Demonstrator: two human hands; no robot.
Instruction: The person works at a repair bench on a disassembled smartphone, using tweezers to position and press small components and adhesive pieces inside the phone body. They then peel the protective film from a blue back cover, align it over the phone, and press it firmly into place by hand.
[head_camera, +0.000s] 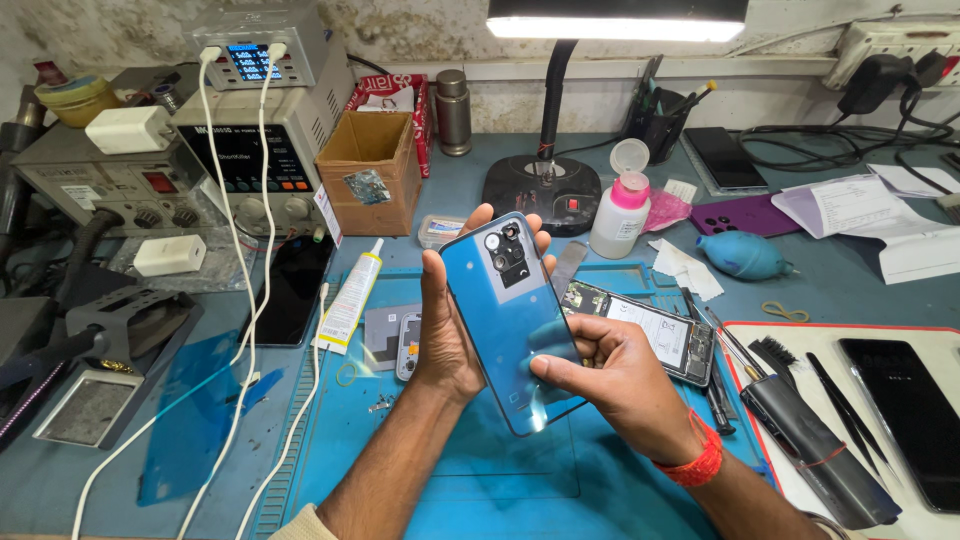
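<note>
Crowding blue workbench (620, 180): tools, lamp (545, 160), chargers.

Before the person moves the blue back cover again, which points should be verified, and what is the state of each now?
1. Left hand grips the blue back cover along its edge: ok.
2. Right hand supports the cover, thumb on its lower face: ok.
3. Cover free of cracks: cannot tell, reflections hide it.
4. Opened phone lies flat on the blue mat behind the hands: ok.
5. Glue tube capped: cannot tell.
6. Tweezers lie away from both hands: ok.
</note>
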